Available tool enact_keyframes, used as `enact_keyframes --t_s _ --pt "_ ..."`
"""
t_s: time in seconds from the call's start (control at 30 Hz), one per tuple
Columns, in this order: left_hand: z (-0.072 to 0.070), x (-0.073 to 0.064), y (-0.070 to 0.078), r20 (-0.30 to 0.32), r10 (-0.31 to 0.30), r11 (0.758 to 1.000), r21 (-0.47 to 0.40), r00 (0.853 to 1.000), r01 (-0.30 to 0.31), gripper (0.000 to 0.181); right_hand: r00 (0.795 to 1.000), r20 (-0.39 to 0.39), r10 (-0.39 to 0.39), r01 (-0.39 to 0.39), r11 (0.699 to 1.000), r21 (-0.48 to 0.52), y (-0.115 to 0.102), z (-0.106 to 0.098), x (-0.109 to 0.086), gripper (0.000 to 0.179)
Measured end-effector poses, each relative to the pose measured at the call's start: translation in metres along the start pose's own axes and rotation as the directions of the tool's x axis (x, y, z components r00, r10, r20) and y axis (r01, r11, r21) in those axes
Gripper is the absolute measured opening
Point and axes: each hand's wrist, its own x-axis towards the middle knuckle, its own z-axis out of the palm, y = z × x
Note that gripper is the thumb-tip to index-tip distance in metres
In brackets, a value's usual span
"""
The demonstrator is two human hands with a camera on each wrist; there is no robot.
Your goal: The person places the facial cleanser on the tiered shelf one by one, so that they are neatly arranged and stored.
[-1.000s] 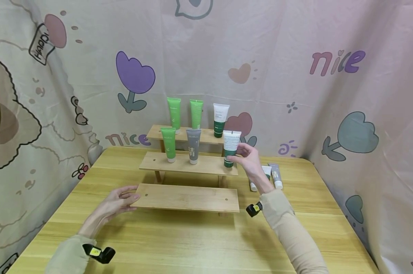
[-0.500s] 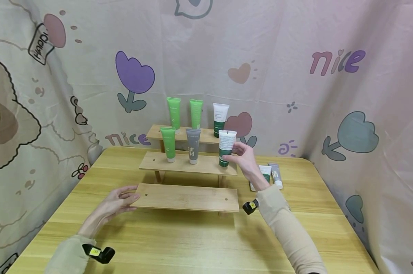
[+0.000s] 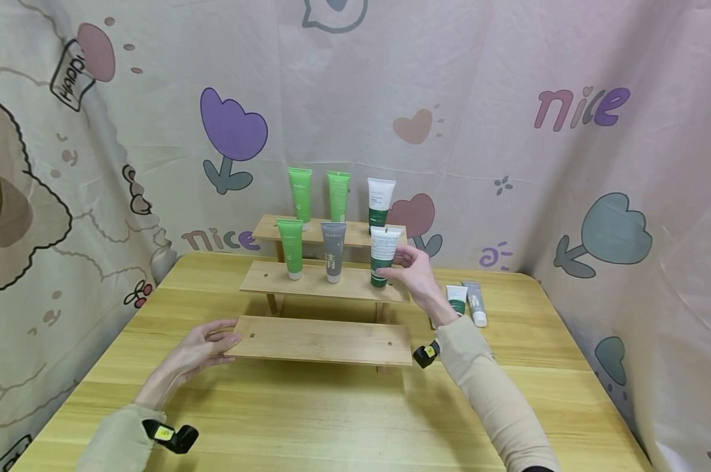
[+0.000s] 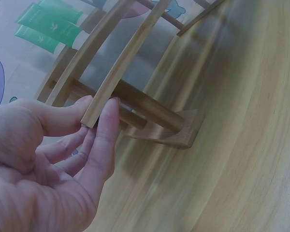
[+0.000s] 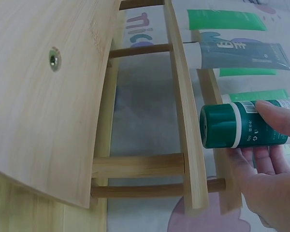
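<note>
My right hand [image 3: 414, 272] grips a white and dark green squeeze tube [image 3: 384, 244] between thumb and fingers, cap down, at the right end of the middle board. In the right wrist view its green cap [image 5: 217, 126] is beside that board's edge; whether it touches the board I cannot tell. On the same board stand a grey tube [image 3: 334, 249] and a green tube [image 3: 291, 248]. My left hand [image 3: 204, 347] pinches the left end of the lowest board of the wooden tiered shelf [image 3: 326, 339], thumb above and fingers below in the left wrist view.
The top board holds two green tubes, one at left [image 3: 300, 195] and one mid-board [image 3: 338, 196], plus a white and green tube [image 3: 381, 195]. Right of the shelf, a grey tube [image 3: 476, 305] and another white-green tube [image 3: 457, 296] lie on the table [image 3: 308, 419]. A patterned curtain [image 3: 467, 59] hangs behind.
My right hand has moved the white and green tube left along the middle board, away from its right end. The left hand keeps its place on the lowest board.
</note>
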Motion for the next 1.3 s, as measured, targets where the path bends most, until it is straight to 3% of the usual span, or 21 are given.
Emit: enact_keyframes --t_s 0.8,1.3 --pt "0.0003 0.0 0.0005 -0.004 -0.01 1.0 0.004 1.0 0.01 0.072 1.0 0.011 0.016 -0.015 0.999 -0.049 0.0037 0.0055 0.0034 0.051" --pt "0.0002 -0.0002 0.001 -0.001 -0.016 1.0 0.002 1.0 0.016 0.072 0.999 0.014 0.036 -0.036 0.999 -0.025 0.007 0.005 0.0049 0.051"
